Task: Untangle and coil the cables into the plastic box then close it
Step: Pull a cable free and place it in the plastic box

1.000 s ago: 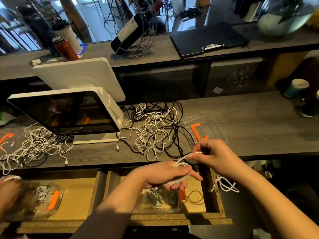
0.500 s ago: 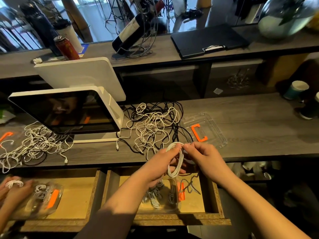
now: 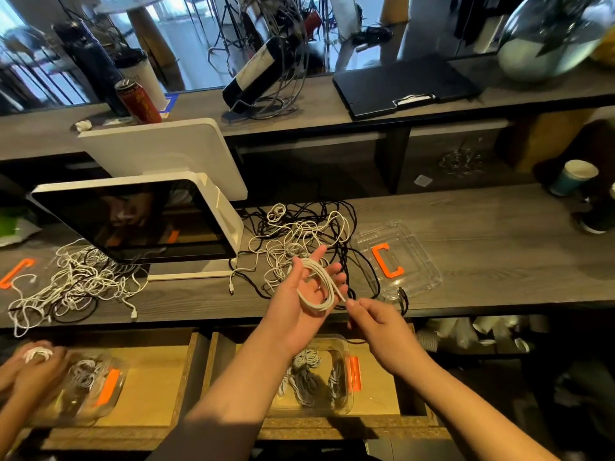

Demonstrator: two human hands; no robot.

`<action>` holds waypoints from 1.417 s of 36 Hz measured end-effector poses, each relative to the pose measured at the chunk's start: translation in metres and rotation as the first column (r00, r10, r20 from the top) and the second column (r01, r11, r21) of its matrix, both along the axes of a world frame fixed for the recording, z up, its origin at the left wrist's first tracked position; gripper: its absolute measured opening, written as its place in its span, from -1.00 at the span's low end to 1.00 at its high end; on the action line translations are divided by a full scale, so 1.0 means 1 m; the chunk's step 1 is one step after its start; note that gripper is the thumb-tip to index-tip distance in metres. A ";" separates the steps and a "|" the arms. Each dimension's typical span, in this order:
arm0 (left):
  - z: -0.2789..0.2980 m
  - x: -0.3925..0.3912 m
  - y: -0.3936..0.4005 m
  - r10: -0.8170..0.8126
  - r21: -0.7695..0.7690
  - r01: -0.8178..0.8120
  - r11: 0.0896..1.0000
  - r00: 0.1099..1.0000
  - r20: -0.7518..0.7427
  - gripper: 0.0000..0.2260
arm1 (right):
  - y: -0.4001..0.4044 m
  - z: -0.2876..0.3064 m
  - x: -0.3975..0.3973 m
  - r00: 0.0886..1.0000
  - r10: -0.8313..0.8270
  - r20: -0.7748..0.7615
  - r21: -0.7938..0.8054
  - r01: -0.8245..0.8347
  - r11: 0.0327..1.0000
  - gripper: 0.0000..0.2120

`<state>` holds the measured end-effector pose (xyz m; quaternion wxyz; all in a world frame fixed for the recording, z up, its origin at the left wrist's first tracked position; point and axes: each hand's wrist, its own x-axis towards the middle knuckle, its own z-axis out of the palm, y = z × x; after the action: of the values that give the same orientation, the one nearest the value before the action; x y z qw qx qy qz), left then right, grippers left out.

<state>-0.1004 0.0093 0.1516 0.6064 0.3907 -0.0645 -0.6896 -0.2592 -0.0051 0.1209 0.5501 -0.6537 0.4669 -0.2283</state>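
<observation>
My left hand [image 3: 301, 299] is raised palm up with spread, straight fingers, and a coiled white cable [image 3: 317, 286] is looped around them. My right hand [image 3: 374, 322] pinches the free end of that cable just right of the coil. Behind my hands a tangle of white and black cables [image 3: 299, 234] lies on the counter. The clear plastic box [image 3: 342, 404], holding several coiled cables, sits in the open drawer below my arms. Its clear lid [image 3: 422, 261] with an orange handle lies on the counter to the right of the tangle.
A white tablet stand [image 3: 133, 217] stands left of the tangle. Another cable pile [image 3: 73, 281] lies at far left. Another person's hands [image 3: 30, 367] hold a coil over a second clear box [image 3: 83, 387] in the left drawer. Cups [image 3: 572, 178] stand at the right.
My hands rose from over the drawer to the counter edge. The left hand turned palm up and opened its fingers with the coil around them; the right hand moved to the cable's end.
</observation>
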 end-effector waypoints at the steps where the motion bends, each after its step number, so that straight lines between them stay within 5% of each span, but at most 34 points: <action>1: -0.001 0.000 -0.001 0.016 0.007 -0.016 1.000 1.000 0.007 -0.57 | 0.002 0.000 0.002 1.000 0.012 -0.003 0.017 -0.012 1.000 -0.63; 13: -0.005 0.005 -0.012 0.171 0.080 -0.194 0.978 0.957 0.233 -0.55 | 0.019 0.003 0.007 0.976 0.217 -0.029 0.116 -0.212 0.970 -0.78; 22: 0.004 -0.002 -0.016 0.283 0.009 -0.309 0.951 0.881 0.378 -0.66 | 0.024 0.016 0.010 0.945 0.307 -0.117 0.016 -0.307 0.952 -0.88; 28: 0.005 -0.004 -0.018 0.257 -0.057 -0.298 0.953 0.692 0.674 -0.62 | 0.027 0.029 0.012 0.892 0.413 -0.186 0.024 -0.416 0.909 -0.83; 34: 0.009 0.005 -0.019 0.074 0.015 -0.182 0.983 0.472 0.878 -0.32 | 0.036 0.035 0.013 0.873 0.416 -0.255 -0.127 -0.457 0.880 -0.74; 39: 0.000 0.010 -0.019 -0.165 0.150 0.080 0.986 0.257 0.952 -0.46 | 0.028 0.037 0.014 0.881 0.344 -0.326 -0.338 -0.448 0.828 -0.76; 42: 0.000 0.010 -0.015 -0.413 0.322 0.384 0.865 0.182 0.892 -0.36 | 0.018 0.041 0.011 0.894 0.284 -0.346 -0.426 -0.419 0.801 -0.74; 46: 0.011 0.006 -0.005 -0.678 0.463 0.540 0.703 0.314 0.664 -0.33 | 0.005 0.046 0.005 0.948 0.211 -0.240 -0.469 -0.304 0.829 -0.63; 51: 0.005 0.008 0.002 -0.777 0.338 0.704 0.625 0.521 0.353 -0.31 | -0.013 0.046 -0.004 0.976 0.100 -0.194 -0.473 -0.182 0.862 -0.54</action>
<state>-0.0924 0.0109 0.1563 0.1875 0.5242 -0.3155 -0.7685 -0.2630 -0.0179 0.1672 0.3425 -0.8200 0.3884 -0.2437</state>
